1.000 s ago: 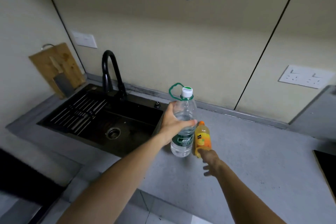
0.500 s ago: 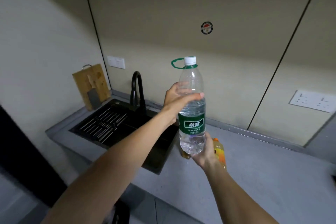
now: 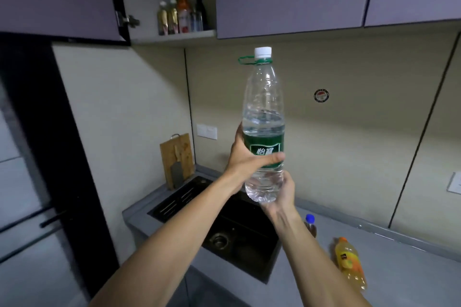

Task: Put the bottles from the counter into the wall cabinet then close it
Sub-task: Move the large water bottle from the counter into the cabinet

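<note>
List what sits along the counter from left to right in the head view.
Wooden cutting board → black sink → blue-capped bottle → orange juice bottle.
</note>
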Motion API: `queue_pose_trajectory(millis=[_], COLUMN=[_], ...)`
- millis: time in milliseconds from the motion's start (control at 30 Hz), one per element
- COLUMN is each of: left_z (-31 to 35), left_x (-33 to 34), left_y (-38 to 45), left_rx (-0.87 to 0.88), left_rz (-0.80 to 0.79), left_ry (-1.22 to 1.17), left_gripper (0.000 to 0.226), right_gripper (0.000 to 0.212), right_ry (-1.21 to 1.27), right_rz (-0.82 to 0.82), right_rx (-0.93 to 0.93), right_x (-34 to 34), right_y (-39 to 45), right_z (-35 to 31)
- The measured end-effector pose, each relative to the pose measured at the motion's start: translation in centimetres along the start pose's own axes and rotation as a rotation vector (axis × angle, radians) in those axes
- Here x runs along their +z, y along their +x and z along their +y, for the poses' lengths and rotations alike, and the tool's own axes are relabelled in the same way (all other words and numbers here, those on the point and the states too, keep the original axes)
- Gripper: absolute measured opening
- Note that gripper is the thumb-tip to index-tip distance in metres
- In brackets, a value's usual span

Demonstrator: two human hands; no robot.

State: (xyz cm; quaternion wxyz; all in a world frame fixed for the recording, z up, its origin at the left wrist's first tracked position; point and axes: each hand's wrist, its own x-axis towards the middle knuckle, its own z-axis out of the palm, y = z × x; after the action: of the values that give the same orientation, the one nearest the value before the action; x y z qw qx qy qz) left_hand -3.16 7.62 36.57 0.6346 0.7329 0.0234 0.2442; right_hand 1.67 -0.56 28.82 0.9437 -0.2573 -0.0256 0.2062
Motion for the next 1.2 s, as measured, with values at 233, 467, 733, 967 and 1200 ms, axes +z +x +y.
queue_pose_trajectory(millis=[233,467,733,967,1200], left_z=[2.1,7.2,12.0,13.9,15.5], left_x=[-9.7,-20.3,-27.7,-30.8,-32.7], left_y=[-2.5,-3.4,-1.4,3.8,12.2], left_rx=[0.051,0.082,0.091,0.141,0.264], left_rz=[0.11,0.161,0.228,0.233,0.212], left_ry=[-0.116,-0.054,-0.012,0.025,0.056], left_gripper=[0.081,0.065,0.082,0.083,0.101], right_gripper=[0.048,0.083,0.136,0.12,0.114], right_ry=[-0.578,-0.992,-1.189,-1.156,-1.049], right_rz=[0.008,-0.473,-0.549,-0.553,-0.534], right_rx=[-0.266,-0.399,-0.505,-0.638,-0.727], right_x=[7.6,16.0,25.3,30.9,36.0], right_y=[-5.0,-6.8,-8.2,-2.9,4.9], right_z=[6.4,9.8,13.9,14.6,14.0])
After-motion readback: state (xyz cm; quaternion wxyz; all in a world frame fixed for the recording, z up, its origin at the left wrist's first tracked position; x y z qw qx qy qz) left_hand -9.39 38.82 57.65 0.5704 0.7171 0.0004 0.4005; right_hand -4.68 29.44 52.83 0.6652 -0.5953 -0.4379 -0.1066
